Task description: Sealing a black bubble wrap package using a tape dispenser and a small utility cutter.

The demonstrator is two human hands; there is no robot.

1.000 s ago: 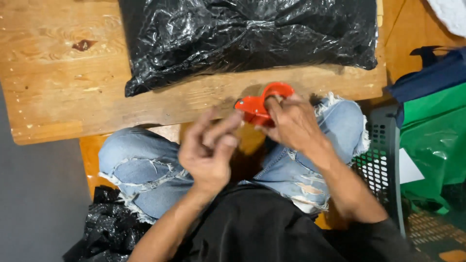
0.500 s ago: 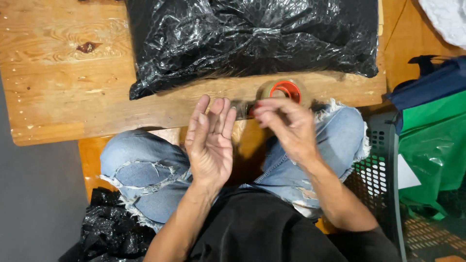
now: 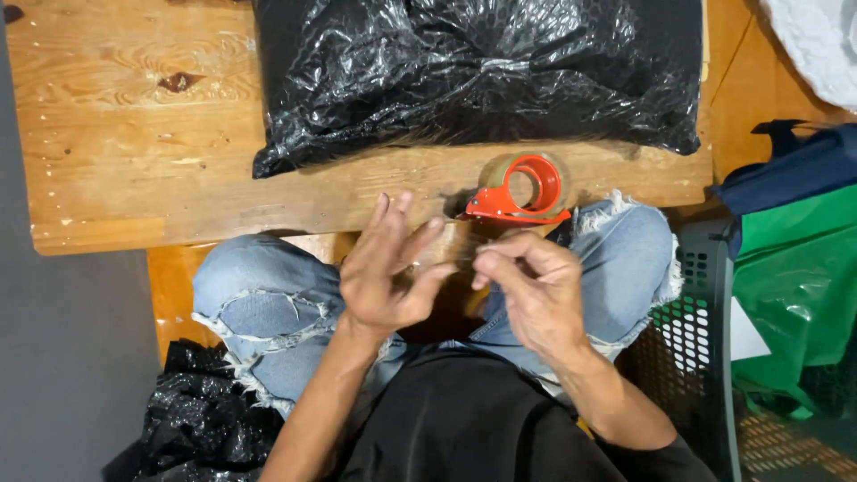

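We cannot make out whether anything thin is pinched between our hands; if a strip of clear tape is there, it does not show. Our right hand (image 3: 536, 290) has its fingertips drawn narrow together in a pinch, while our left hand (image 3: 388, 268) is spread, fingers loosely apart and holding nothing we can see. Both hover over our lap, just off the near edge of the wooden desk (image 3: 134, 134). The red tape dispenser (image 3: 522, 189) with its roll rests at that near edge, just beyond our right hand, untouched. Behind it lies a black plastic bag (image 3: 473, 76), full, its contents hidden and its top cut off. To the right stand a dark mesh basket (image 3: 696, 330) and a green bag (image 3: 794, 286), their insides unclear. More black plastic (image 3: 196, 419) lies by our left knee.
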